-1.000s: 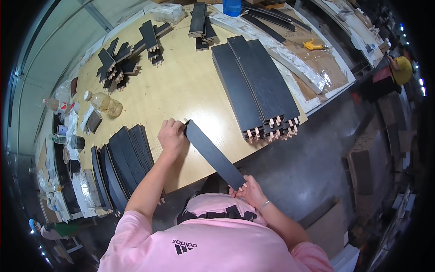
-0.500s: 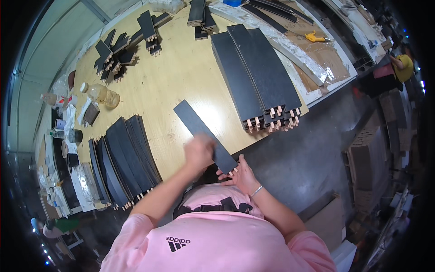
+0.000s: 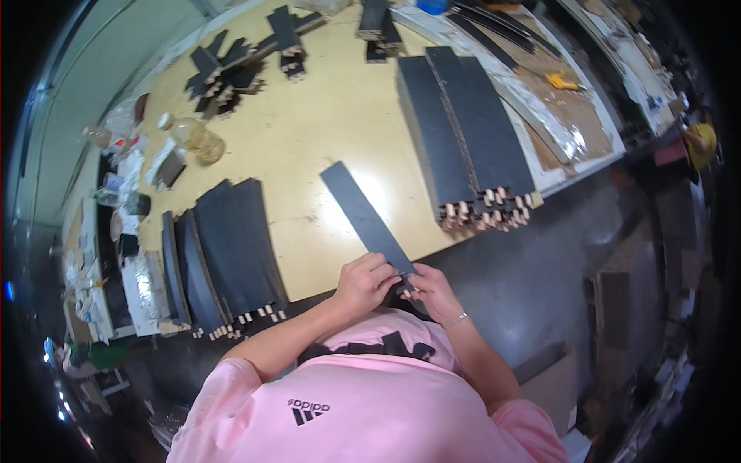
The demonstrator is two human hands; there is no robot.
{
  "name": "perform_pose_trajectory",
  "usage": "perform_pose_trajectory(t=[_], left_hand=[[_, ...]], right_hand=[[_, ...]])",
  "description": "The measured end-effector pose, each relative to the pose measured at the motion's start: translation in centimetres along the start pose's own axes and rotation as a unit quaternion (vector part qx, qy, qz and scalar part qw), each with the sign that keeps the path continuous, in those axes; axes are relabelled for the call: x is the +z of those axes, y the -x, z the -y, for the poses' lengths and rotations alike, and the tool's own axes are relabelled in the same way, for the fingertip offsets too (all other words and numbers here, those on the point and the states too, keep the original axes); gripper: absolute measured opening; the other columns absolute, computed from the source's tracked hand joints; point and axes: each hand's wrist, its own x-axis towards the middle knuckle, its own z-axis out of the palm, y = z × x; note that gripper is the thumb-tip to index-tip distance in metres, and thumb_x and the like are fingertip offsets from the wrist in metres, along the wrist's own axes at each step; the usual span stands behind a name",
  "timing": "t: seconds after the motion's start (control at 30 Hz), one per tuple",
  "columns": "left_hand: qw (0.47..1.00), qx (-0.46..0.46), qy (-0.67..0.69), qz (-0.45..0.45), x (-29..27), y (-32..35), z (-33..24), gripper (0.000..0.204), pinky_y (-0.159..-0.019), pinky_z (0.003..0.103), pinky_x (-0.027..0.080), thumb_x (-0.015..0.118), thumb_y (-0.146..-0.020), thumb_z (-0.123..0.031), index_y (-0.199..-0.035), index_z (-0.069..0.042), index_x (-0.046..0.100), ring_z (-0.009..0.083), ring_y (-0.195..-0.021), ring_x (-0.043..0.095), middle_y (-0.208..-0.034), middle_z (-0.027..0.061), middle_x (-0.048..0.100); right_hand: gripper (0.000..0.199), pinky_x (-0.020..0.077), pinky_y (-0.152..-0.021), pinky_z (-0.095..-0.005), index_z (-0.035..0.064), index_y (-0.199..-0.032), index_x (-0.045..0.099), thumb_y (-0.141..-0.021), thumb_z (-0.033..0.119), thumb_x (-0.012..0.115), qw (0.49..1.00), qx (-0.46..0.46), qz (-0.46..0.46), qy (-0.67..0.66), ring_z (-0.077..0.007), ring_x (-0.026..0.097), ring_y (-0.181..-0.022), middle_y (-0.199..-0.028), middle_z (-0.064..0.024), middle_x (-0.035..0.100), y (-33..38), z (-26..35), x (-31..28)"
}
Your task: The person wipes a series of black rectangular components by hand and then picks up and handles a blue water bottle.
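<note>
A long, flat dark board slants across the table's front edge, its near end close to my body. My right hand grips that near end, where pale dowel pegs show. From the other side my left hand meets the board with its fingers pinched near the right fingertips. A small thin thing shows between the two hands, too small to name. To the right stands a tall stack of dark boards with pale pegs at the near ends. More dark boards lie in a row at the left.
Shorter dark pegged pieces are heaped at the far left of the wooden table. A plastic bottle with yellowish contents stands at the left. A yellow tool lies on cardboard at the far right. A person in a yellow cap is at the right edge.
My left hand has moved along the board toward its near end and now meets my right hand there. The view has shifted, so the table's contents sit differently in the picture.
</note>
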Motion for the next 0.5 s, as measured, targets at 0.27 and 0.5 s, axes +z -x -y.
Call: perform_pose_trajectory(t=[0.27, 0.5], left_hand=[[0.987, -0.085, 0.034, -0.136, -3.4, -2.3, -0.3, 0.006, -0.055, 0.036, 0.046, 0.074, -0.074, -0.005, -0.076, -0.002, 0.068, 0.026, -0.061, 0.058, -0.069, 0.009, 0.057], [0.974, -0.129, 0.068, -0.172, -4.7, -0.5, 0.6, 0.005, -0.054, 0.032, 0.044, 0.073, -0.075, 0.0, -0.077, 0.0, 0.069, 0.021, -0.06, 0.057, -0.069, 0.0095, 0.058]], right_hand=[[0.015, 0.0557, -0.065, -0.0337, 0.0018, -0.098, 0.062, -0.091, 0.014, 0.059, 0.972, 0.114, 0.157, 0.128, -0.02, 0.066, -0.072, -0.089, -0.0102, 0.067, -3.6, -1.0, 7.7], [0.038, 0.0449, -0.084, -0.0482, 0.0032, -0.107, 0.061, -0.073, 0.012, 0.075, 0.68, -0.427, -0.282, 0.525, -0.0358, 0.055, -0.104, -0.11, -0.0186, 0.058, 0.9, 7.8, 8.4]])
